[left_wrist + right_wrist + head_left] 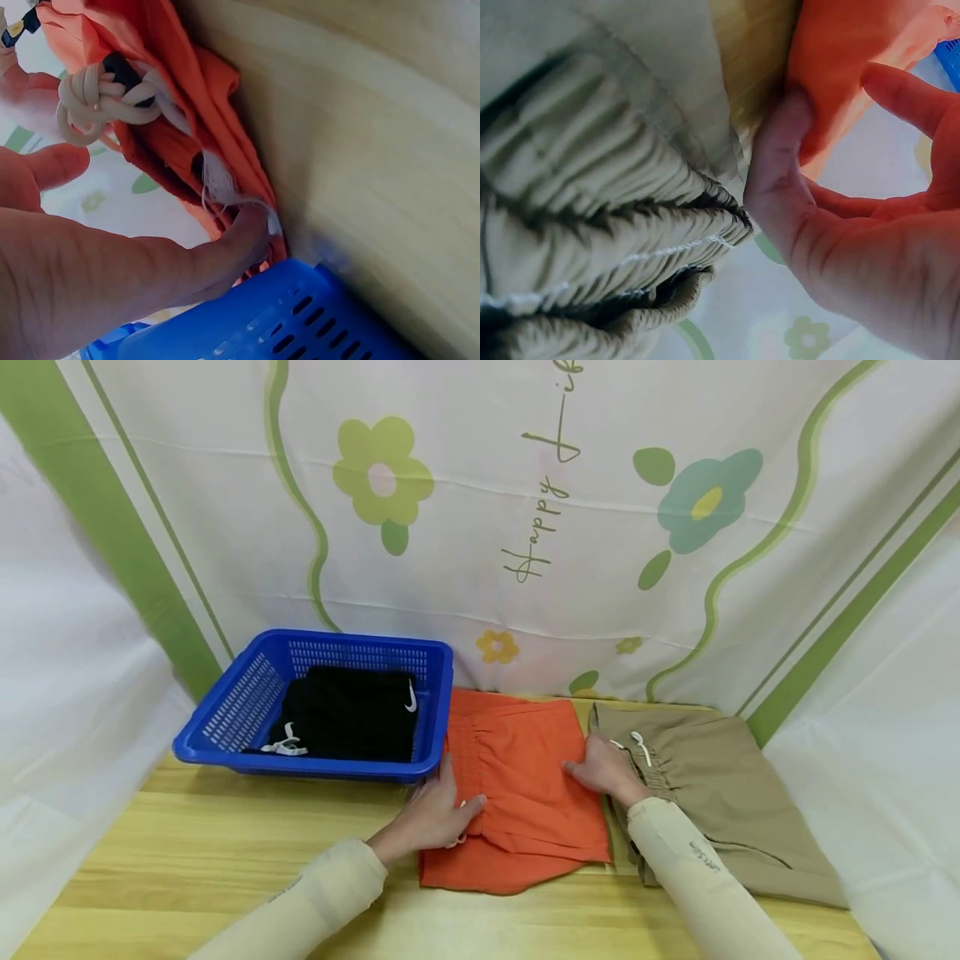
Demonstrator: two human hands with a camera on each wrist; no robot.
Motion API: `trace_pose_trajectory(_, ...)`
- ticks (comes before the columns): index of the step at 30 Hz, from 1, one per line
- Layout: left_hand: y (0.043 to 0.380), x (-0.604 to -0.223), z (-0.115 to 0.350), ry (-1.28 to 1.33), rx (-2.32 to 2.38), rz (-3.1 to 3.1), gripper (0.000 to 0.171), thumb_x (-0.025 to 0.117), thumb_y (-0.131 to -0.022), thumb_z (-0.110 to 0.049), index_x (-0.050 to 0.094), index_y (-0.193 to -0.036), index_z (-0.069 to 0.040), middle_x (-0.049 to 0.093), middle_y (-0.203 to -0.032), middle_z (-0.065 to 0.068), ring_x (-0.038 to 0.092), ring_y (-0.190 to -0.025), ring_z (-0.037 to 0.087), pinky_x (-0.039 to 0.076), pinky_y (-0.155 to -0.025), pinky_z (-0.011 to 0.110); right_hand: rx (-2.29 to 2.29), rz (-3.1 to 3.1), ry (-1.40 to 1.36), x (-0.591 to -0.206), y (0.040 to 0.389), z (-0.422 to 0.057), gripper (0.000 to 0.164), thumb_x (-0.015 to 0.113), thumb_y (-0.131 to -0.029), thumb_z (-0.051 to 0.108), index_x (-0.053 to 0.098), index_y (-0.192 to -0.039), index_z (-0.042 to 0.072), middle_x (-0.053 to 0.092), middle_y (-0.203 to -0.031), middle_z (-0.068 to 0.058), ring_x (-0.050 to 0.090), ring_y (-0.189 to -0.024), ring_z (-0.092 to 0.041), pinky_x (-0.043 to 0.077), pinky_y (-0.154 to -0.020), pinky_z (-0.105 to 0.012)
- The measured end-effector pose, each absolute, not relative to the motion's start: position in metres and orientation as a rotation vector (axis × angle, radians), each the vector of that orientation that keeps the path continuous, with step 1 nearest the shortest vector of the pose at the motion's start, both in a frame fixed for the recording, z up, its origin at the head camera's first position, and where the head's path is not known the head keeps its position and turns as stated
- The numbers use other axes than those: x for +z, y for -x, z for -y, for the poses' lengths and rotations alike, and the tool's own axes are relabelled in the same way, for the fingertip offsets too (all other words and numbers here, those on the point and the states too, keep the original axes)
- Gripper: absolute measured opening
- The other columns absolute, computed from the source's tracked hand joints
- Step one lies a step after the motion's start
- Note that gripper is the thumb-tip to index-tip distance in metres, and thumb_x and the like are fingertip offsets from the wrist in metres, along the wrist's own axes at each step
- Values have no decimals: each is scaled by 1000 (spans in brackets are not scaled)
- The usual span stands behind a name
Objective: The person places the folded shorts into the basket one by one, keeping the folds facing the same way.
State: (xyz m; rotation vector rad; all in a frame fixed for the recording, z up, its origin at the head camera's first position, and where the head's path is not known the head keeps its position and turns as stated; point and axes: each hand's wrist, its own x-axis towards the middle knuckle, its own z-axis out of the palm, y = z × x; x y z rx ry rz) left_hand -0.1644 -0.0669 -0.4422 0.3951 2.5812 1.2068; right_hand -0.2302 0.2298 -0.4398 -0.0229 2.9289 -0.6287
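Folded orange shorts lie on the table with the elastic waistband toward the left. My left hand is at that waistband, its straight fingers touching the edge beside the basket and its thumb held apart. Below the thumb, a knotted cream drawstring hangs from the waistband. On the opposite side my right hand holds the shorts' edge, its thumb over the orange cloth and its index finger bent at the border. Folded khaki pants with white-tipped drawstrings lie close beside the right hand.
A blue plastic basket stands at the left, right by the left hand, with folded black clothing bearing white logos inside. The wooden table reaches back to a white flowered curtain, and white cloth hangs at both sides.
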Motion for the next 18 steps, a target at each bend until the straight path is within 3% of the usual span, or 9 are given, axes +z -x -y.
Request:
trace_pose_trajectory(4, 166, -444, 65, -356, 1280, -2532, 94, 58, -104, -33, -6, -158, 8, 63, -72, 10, 62, -44, 14, 49, -100, 46, -737, -2867, 16, -438, 229, -233, 36, 74, -90, 23, 62, -100, -9, 62, -83, -15, 58, -71, -27, 49, -63, -40)
trace_pose_trajectory(5, 166, -444, 64, -342, 1303, -2519, 94, 59, -104, -32, -7, -159, 6, 64, -78, 12, 64, -46, 18, 51, -96, 46, -764, -2848, 14, -437, 228, -234, 28, 74, -89, 21, 63, -93, -5, 62, -81, -13, 57, -69, -25, 47, -62, -38)
trace_pose_trajectory(7, 166, -444, 63, -336, 1295, -2537, 92, 59, -103, -33, -3, -159, 7, 68, -104, 22, 73, -75, 28, 50, -99, 48, -819, -2826, 23, -433, 227, -237, 20, 74, -86, 17, 67, -88, -2, 63, -79, -10, 56, -67, -22, 46, -60, -35)
trace_pose_trajectory(8, 165, -444, 62, -338, 1285, -2550, 91, 59, -103, -33, 0, -159, 8, 62, -121, 29, 72, -94, 34, 47, -103, 49, -836, -2813, 21, -431, 226, -238, 17, 74, -86, 15, 68, -86, -1, 64, -79, -10, 55, -67, -21, 45, -60, -34)
trace_pose_trajectory(10, 164, -444, 60, -342, 1260, -2568, 90, 59, -103, -34, 4, -158, 10, 38, -150, 34, 52, -130, 43, 40, -110, 53, -857, -2798, 33, -426, 224, -242, 14, 74, -86, 13, 70, -86, 0, 64, -80, -8, 54, -67, -20, 45, -60, -33)
trace_pose_trajectory(12, 164, -444, 57, -357, 1232, -2591, 89, 59, -102, -35, 9, -157, 13, 17, -162, 32, 26, -146, 46, 28, -116, 56, -884, -2780, 34, -421, 222, -245, 12, 74, -86, 11, 68, -85, 1, 62, -77, -7, 54, -66, -19, 45, -59, -32)
trace_pose_trajectory(18, 162, -442, 48, -391, 1262, -2550, 87, 61, -101, -36, 14, -156, 13, 23, -160, 32, 24, -147, 48, 25, -117, 59, -946, -2723, 34, -407, 216, -258, 12, 72, -88, 6, 63, -82, 1, 56, -70, -7, 53, -57, -18, 46, -55, -32)
